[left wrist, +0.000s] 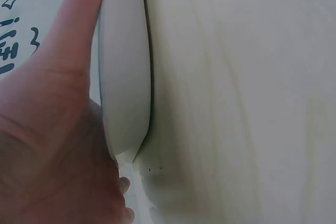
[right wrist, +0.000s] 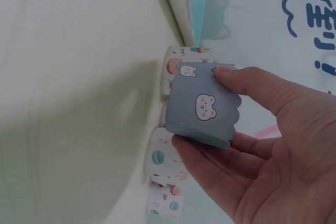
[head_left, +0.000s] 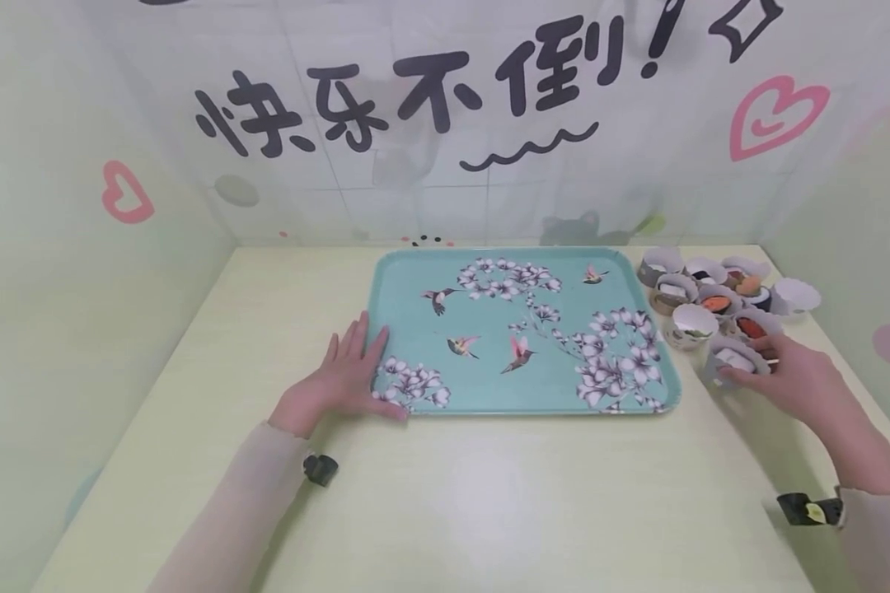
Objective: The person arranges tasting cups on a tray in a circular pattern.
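Note:
A light-blue tray (head_left: 489, 395) with flowers and hummingbirds lies on the table. My left hand (head_left: 344, 379) rests at its front left corner, fingers spread along the left edge and thumb on the front rim. In the left wrist view the thumb lies along the tray's side (left wrist: 125, 66). To the right of the tray, my right hand (head_left: 801, 379) grips a grey paper cup (right wrist: 202, 106) with bear faces between thumb and fingers. Something white sits inside that cup (head_left: 734, 362) in the head view; what it is, I cannot tell.
Several paper cups stand clustered beside the tray's right edge, among them a white cup (head_left: 691, 328), one with an orange-topped piece (head_left: 715, 304) and one with a red-topped piece (head_left: 751, 328). Another cup (head_left: 795, 296) stands at the far right. A printed cloth (head_left: 415, 206) hangs behind the table.

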{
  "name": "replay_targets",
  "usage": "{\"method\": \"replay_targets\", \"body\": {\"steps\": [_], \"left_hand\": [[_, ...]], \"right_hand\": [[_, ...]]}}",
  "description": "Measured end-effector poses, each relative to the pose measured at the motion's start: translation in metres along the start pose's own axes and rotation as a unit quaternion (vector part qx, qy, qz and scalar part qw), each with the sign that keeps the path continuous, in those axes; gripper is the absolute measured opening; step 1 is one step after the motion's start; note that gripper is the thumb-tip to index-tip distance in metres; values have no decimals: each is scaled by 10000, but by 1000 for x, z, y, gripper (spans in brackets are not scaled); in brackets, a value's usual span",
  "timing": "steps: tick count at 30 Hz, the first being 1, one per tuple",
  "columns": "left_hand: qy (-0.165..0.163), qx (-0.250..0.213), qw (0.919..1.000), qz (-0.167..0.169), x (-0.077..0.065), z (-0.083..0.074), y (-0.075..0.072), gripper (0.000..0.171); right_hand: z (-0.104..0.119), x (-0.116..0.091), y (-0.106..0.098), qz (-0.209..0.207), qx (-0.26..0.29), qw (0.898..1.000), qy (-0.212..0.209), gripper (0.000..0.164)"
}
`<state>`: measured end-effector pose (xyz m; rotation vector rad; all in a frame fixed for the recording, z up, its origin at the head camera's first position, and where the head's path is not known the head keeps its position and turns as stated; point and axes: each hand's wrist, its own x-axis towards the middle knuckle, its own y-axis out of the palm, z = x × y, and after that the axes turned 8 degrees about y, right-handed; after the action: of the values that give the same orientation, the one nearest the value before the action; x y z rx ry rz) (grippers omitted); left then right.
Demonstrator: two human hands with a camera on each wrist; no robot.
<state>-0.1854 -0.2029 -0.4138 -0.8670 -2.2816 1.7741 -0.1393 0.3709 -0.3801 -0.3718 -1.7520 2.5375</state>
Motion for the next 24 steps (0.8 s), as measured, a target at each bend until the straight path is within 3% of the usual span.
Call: {"method": "replay_targets", "body": {"steps": [6,16,24], "left_hand": [[23,-27,10000,-15,1,1,0,140],[25,-37,10000,-32,-4,2,3,140],[129,-134,9997,-129,-3,2,1,139]], "right_hand": [[7,-5,-10,-351,198,9988,-264,60],[36,-8,-25,-203,249,9988,-364,67],[61,-1,-27,-574,436,9939,-837,56]]}}
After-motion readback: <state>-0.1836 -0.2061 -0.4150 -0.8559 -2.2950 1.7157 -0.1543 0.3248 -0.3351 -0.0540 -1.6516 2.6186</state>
